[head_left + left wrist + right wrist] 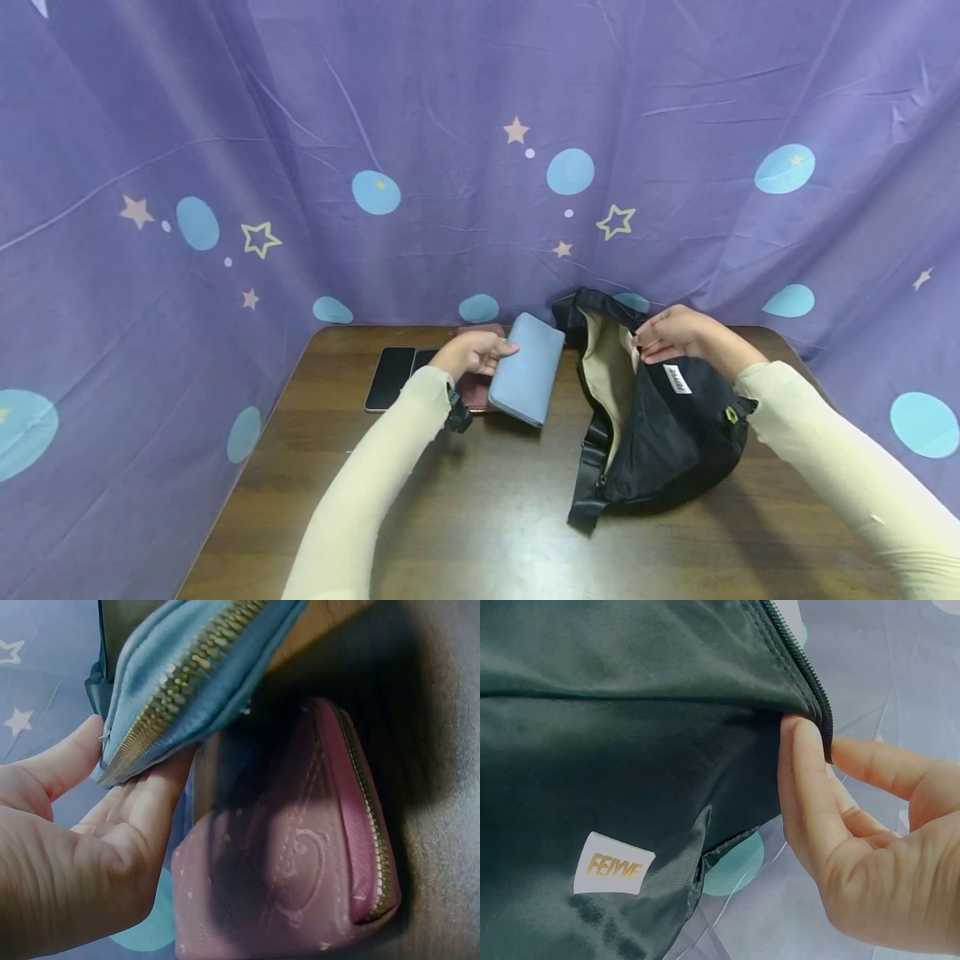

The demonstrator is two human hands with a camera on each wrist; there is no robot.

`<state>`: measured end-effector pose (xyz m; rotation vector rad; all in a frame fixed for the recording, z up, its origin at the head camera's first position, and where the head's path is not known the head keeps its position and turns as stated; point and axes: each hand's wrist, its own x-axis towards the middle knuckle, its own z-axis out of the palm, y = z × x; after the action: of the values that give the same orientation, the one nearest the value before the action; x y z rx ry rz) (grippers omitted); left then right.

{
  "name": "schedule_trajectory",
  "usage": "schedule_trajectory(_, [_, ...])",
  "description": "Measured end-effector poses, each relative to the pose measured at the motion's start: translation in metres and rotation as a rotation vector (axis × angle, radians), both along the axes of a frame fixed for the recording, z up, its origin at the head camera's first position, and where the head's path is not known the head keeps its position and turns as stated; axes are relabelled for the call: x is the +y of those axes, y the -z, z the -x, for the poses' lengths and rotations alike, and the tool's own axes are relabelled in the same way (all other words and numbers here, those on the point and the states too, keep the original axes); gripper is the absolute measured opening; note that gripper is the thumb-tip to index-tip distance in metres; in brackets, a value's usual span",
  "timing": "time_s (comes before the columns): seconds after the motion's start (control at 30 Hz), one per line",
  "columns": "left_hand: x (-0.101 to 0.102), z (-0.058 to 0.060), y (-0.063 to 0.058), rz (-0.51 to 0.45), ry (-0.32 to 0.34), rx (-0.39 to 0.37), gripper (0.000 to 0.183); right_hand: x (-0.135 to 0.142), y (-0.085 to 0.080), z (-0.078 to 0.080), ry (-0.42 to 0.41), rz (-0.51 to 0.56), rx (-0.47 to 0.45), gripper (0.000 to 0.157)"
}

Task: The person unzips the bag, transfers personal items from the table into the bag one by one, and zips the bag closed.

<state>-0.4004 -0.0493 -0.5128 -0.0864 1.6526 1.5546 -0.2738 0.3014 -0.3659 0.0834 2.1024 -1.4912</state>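
Note:
My left hand point(477, 352) pinches a light blue zip wallet point(528, 371) by its edge, thumb on one face and fingers behind. In the left wrist view the gold zipper of the blue wallet point(187, 682) runs along its side. Below it a pink zip wallet point(285, 847) lies on the table. My right hand point(678, 333) grips the zippered rim of a black bag point(675, 450), whose beige lining point(609, 375) shows through the open mouth. In the right wrist view thumb and fingers pinch the bag's zipper edge point(810, 690), and a white label point(613, 864) is on its front.
A black-screened phone point(392, 379) lies at the table's left, with another dark item point(423, 359) beside it, partly hidden by my left arm. The bag's strap point(588, 483) lies on the wooden table point(480, 517). A purple patterned curtain point(465, 100) hangs behind.

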Motion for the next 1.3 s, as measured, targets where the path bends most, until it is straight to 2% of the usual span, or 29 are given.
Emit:
schedule_trajectory(0.03, [0.001, -0.010, -0.013, 0.004, 0.002, 0.006, 0.029, 0.001, 0.000, 0.001, 0.002, 0.009, -0.006, 0.011])
schedule_trajectory(0.13, [0.009, -0.051, -0.059, 0.067, -0.042, 0.048, 0.019, 0.002, 0.000, 0.002, -0.008, 0.033, -0.017, 0.013])
schedule_trajectory(0.2, [0.011, -0.062, -0.074, 0.064, -0.022, 0.056, 0.015, 0.004, 0.000, 0.003, -0.014, 0.046, -0.028, 0.015])
schedule_trajectory(0.27, [0.013, -0.068, -0.082, 0.058, -0.006, 0.048, 0.012, 0.005, 0.000, 0.003, -0.022, 0.058, -0.042, 0.016])
schedule_trajectory(0.43, [0.020, -0.069, -0.086, 0.055, 0.024, 0.043, 0.008, 0.006, 0.002, 0.004, -0.021, 0.073, -0.070, 0.016])
schedule_trajectory(0.67, [0.025, -0.067, -0.087, 0.066, 0.016, 0.046, 0.011, 0.008, 0.006, 0.006, -0.047, 0.081, -0.057, 0.013])
schedule_trajectory(0.87, [0.029, -0.072, -0.094, 0.070, 0.071, 0.045, 0.013, 0.009, 0.008, 0.009, -0.043, 0.097, -0.071, 0.018])
schedule_trajectory(1.07, [0.037, -0.076, -0.096, 0.018, 0.118, 0.037, 0.015, 0.008, 0.008, 0.010, -0.044, 0.094, -0.077, 0.018])
schedule_trajectory(1.3, [0.044, -0.079, -0.092, -0.040, 0.095, -0.004, 0.020, 0.007, 0.007, 0.010, -0.039, 0.090, -0.079, 0.014])
